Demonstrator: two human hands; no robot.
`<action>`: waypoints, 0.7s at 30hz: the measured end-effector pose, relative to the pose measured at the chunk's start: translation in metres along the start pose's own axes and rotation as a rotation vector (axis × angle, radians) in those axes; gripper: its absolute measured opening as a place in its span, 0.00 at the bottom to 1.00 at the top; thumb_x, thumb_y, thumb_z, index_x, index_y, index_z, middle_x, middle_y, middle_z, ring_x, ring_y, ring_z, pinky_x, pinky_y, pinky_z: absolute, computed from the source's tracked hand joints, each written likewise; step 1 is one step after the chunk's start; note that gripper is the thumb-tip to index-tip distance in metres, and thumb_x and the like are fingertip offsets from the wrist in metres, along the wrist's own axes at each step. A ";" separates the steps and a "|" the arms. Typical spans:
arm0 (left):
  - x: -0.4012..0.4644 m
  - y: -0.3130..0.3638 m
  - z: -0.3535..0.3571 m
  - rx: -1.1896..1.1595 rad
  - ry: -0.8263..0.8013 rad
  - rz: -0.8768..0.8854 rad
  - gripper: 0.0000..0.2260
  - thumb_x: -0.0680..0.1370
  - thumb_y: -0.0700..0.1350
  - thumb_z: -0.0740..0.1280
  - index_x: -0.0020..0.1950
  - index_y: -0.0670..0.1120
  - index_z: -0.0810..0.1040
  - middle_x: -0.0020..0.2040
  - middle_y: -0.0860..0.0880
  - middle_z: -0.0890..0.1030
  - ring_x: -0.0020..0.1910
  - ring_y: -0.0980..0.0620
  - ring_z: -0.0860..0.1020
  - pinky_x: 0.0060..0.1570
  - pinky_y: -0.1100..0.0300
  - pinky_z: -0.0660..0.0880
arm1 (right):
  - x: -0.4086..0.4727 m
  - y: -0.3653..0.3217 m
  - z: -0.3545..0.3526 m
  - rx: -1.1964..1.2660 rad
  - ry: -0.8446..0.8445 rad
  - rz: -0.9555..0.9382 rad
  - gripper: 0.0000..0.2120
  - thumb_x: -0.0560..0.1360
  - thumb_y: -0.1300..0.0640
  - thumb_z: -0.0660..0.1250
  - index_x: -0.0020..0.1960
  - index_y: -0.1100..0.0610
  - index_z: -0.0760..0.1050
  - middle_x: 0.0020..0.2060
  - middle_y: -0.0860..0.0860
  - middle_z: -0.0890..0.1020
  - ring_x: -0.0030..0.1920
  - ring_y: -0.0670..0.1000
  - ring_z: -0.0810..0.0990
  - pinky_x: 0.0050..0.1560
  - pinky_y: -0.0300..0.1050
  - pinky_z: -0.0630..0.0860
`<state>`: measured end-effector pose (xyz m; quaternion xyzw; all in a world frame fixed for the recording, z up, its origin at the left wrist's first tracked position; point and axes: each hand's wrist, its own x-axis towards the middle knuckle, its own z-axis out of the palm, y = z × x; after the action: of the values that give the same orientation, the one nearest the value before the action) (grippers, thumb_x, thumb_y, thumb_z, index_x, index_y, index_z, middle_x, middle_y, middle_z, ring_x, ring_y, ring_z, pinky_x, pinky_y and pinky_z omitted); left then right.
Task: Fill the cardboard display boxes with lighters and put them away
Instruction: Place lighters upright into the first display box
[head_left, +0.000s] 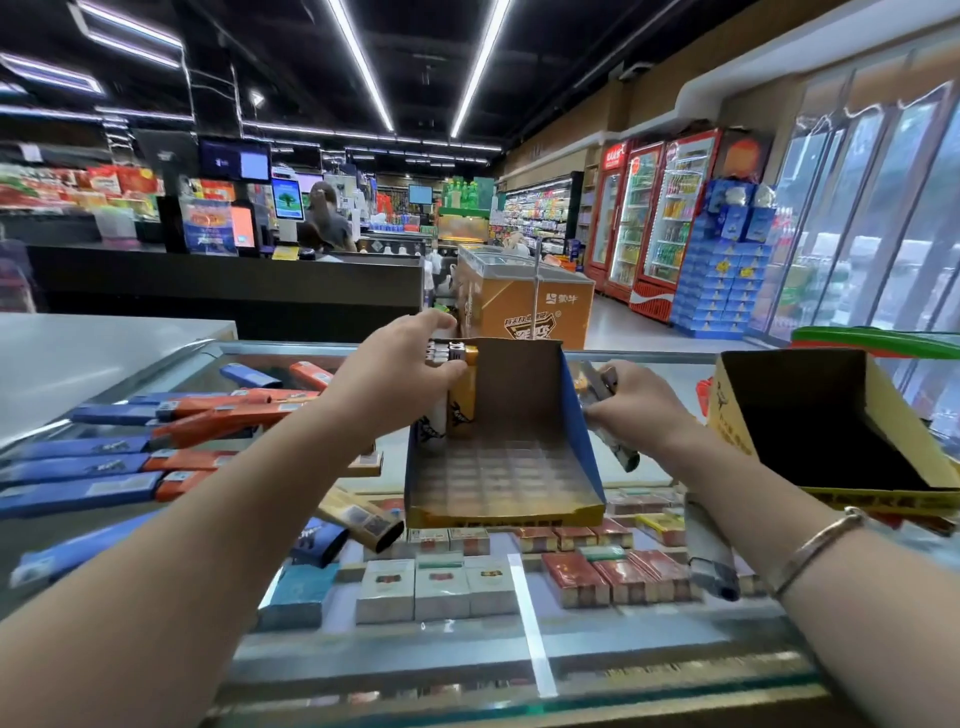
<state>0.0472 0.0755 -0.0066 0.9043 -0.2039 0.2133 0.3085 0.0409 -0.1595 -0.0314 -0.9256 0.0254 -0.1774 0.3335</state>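
Presently on the glass counter (524, 654): one cardboard display box (498, 467), blue-sided with a yellow front lip, standing open toward the viewer, its gridded floor mostly bare. Left hand (400, 374): at the box's rear left corner, fingers and thumb curled round a small cluster of upright lighters (457, 384), one yellow and one white visible, their bases at the box floor. Right hand (639, 400): just outside the box's right wall, fingers closed on a few more lighters (605, 387), dark and pale, tilted; exact count cannot be told. A bracelet (815, 545) sits on the right wrist. Second display box (841, 431): yellow outside, dark inside, set to the right of the first, apart from it. Loose stock on the counter, left: a spread of blue and orange lighters (171, 436) lying flat, some overlapping; nearer the front of the first box, one brown lighter (363, 519) and one blue lighter (317, 540). One white lighter (711, 556) lies under the right forearm. Beneath the glass: rows of cigarette packs (441, 587). Background: checkout desk, orange chest freezer (524, 301), red drink coolers (654, 218).
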 end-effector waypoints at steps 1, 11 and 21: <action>0.000 -0.001 0.000 0.003 -0.013 -0.009 0.21 0.76 0.51 0.65 0.68 0.51 0.67 0.65 0.48 0.73 0.61 0.50 0.71 0.54 0.58 0.68 | 0.003 -0.002 0.000 0.076 0.032 -0.007 0.09 0.67 0.61 0.70 0.45 0.59 0.73 0.36 0.55 0.77 0.36 0.54 0.78 0.36 0.50 0.76; 0.003 0.000 -0.003 0.044 -0.065 -0.018 0.22 0.75 0.55 0.64 0.67 0.51 0.68 0.62 0.50 0.73 0.56 0.54 0.72 0.51 0.59 0.71 | 0.027 -0.039 -0.011 0.711 0.192 -0.115 0.07 0.70 0.64 0.71 0.47 0.59 0.76 0.40 0.57 0.78 0.39 0.54 0.79 0.32 0.43 0.77; -0.002 0.015 -0.011 0.067 -0.142 -0.025 0.32 0.65 0.71 0.55 0.63 0.57 0.72 0.61 0.55 0.74 0.57 0.56 0.72 0.57 0.52 0.72 | -0.015 -0.055 -0.022 0.930 -0.214 -0.350 0.09 0.65 0.62 0.70 0.44 0.58 0.76 0.38 0.59 0.83 0.36 0.54 0.83 0.34 0.45 0.79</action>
<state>0.0351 0.0724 0.0072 0.9296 -0.2066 0.1512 0.2653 0.0148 -0.1277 0.0144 -0.6827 -0.2458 -0.1272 0.6762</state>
